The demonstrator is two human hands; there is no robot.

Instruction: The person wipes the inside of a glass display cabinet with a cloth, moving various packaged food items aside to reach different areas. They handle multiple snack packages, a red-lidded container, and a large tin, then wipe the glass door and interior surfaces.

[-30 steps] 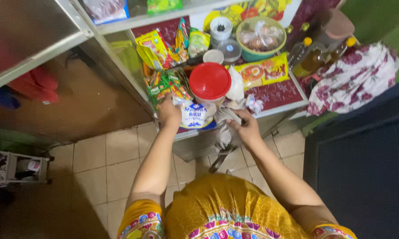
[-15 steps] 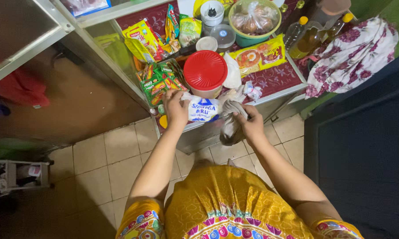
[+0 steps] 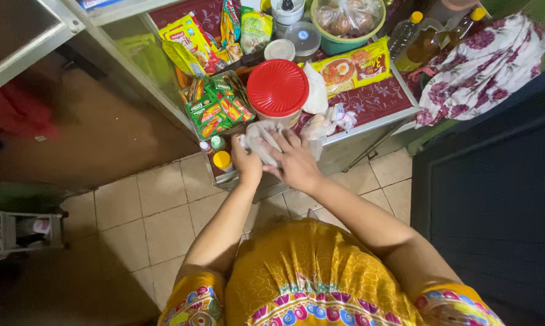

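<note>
- Your left hand and right hand are both closed around a pale crumpled bag at the front edge of the shelf, right fingers spread over it.
- The bag looks gathered and pressed down, so the wrapping seems mostly done; it is not yet put away.
- At twelve o'clock stands the red-lidded tub; at ten o'clock, green sachets.

Both hands meet at the table edge: left hand and right hand press on a grey cloth bundle, just below the red-lidded tub. Green sachet packs sit left, small plastic bags right.
</note>
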